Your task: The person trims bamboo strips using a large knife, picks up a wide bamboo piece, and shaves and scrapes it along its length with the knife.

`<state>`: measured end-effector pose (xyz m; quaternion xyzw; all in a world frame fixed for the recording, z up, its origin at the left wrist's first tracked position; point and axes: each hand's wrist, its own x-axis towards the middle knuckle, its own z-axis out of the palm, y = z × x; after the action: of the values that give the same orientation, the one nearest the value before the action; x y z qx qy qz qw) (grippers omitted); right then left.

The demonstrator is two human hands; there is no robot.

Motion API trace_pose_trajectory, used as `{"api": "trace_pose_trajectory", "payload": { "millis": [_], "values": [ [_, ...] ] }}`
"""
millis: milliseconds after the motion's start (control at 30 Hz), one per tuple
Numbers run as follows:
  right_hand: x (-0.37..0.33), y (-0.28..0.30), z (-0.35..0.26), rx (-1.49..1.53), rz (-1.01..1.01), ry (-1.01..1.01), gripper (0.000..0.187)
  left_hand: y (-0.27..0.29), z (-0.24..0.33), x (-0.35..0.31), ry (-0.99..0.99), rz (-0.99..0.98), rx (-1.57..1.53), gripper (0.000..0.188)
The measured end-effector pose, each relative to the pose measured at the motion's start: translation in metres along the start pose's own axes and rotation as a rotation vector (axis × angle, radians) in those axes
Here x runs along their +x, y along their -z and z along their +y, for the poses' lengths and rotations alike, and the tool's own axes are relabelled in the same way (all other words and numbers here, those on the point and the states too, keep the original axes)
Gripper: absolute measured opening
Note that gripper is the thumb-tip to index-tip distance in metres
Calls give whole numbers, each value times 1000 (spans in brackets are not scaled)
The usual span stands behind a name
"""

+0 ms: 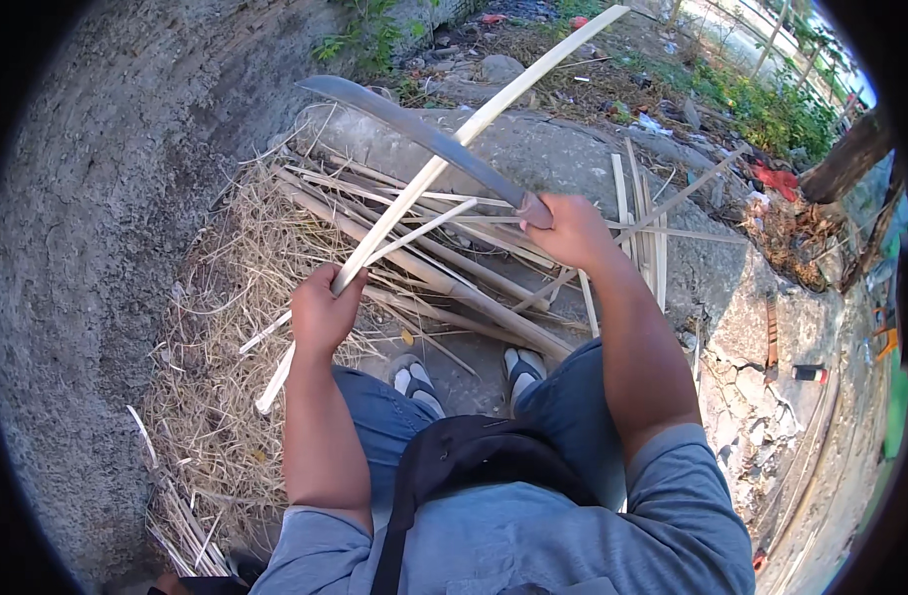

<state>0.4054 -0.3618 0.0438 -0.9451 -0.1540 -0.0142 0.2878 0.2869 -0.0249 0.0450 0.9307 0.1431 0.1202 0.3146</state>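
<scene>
My left hand (pixel 325 309) is closed round a long pale bamboo strip (pixel 518 84), which slants from low on the left up to the far right. A thinner, shorter strip (pixel 424 231) runs out beside it from the same hand. In my right hand (pixel 569 233) is the handle of a machete, its fingers wrapped round it. The machete's broad grey blade (pixel 394 119) points to the far left and crosses the bamboo strip above my left hand; whether blade and strip touch I cannot tell.
Bamboo poles (pixel 513 322) and split strips lie ahead of my feet on shavings (pixel 241 327). A rough grey wall (pixel 67 268) rises on the left. Several strips rest on a concrete ledge (pixel 563 159). To the right lie another blade (pixel 771 337) and a small black-and-red object (pixel 809 374).
</scene>
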Motion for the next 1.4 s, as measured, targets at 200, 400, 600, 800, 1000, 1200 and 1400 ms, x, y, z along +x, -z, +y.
{"api": "trace_pose_trajectory", "payload": {
  "millis": [200, 400, 600, 800, 1000, 1200, 1400],
  "values": [
    [-6, -10, -26, 44, -128, 95, 39, -5, -1, 1, -16, -2, -3, 35],
    [-6, -9, -30, 113, -133, 251, 40, -6, -1, 1, -7, 7, -7, 36],
    [-1, -5, -6, -174, 41, 135, 30, -6, 6, 4, 104, -48, 19, 37],
    [-9, -11, -23, -134, 24, 21, 30, -9, 2, 3, 61, -56, 80, 39],
    [-3, -19, -34, -44, 53, -29, 29, -11, 4, 3, 92, -22, 15, 40],
    [5, -1, -4, -178, 228, 63, 26, -7, 1, 3, 40, -21, -11, 37],
    [7, -1, 11, -34, 238, -84, 31, -6, 2, 2, 24, 5, 0, 36]
  ]
}}
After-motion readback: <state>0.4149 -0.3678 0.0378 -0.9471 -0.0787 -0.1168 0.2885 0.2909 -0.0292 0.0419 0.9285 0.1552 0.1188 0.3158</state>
